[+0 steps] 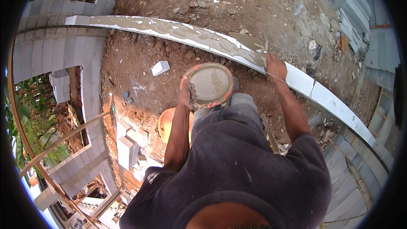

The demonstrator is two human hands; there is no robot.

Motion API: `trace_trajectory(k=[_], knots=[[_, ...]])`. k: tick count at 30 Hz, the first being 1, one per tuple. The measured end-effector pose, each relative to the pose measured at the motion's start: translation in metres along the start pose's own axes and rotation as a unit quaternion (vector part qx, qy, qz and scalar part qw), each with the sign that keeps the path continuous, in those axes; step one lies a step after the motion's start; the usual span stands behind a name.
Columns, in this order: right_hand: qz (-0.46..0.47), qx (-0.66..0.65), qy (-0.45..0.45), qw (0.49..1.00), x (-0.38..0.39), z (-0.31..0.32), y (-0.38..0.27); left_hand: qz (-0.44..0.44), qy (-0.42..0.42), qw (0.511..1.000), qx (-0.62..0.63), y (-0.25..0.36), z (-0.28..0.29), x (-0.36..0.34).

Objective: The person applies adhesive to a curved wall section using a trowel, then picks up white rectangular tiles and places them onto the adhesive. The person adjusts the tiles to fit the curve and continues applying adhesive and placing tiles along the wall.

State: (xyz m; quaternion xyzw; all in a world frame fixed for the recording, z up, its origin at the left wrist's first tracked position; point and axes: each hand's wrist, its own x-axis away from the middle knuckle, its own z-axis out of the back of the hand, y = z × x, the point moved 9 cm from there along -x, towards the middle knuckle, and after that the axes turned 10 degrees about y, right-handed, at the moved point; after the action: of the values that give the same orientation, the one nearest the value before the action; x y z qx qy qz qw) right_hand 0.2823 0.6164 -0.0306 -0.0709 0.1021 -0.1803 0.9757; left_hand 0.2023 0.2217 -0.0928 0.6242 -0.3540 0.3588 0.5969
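My left hand (186, 95) grips the near left rim of a round orange bowl (185, 78) and holds it up in front of my body. Grey wet mortar (207, 82) lies inside it. Closed at the wall top, my right hand (275, 67) holds a trowel (248, 42); its mortar-smeared blade points left over the far edge, and its handle is mostly hidden by my fingers. Beneath runs a wall of pale blocks (322, 95), bent by the lens. Patchy mortar (169, 29) coats its top left of my right hand; the right stretch is bare white.
A loose white block (160, 68) lies on the brown dirt. An orange basin (167, 125) sits by my left forearm. More blocks (127, 148) are piled at lower left, others (352, 8) stacked at upper right. A block wall with openings (91, 97) stands left, near a slanting pole (68, 142).
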Motion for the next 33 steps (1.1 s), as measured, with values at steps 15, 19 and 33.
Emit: trace_trajectory(k=[15,19,33], knots=[[-0.026,0.053,-0.042,0.997,-0.004,-0.016,-0.079,-0.013,0.091,0.994,0.058,0.030,0.076,-0.013],[0.054,-0.037,-0.078,0.995,-0.007,-0.017,-0.182,0.041,0.053,0.996,0.066,0.031,0.126,-0.047],[0.323,-0.094,-0.307,0.890,-0.018,-0.134,-0.600,0.023,0.151,0.964,0.216,0.065,0.336,-0.092]])
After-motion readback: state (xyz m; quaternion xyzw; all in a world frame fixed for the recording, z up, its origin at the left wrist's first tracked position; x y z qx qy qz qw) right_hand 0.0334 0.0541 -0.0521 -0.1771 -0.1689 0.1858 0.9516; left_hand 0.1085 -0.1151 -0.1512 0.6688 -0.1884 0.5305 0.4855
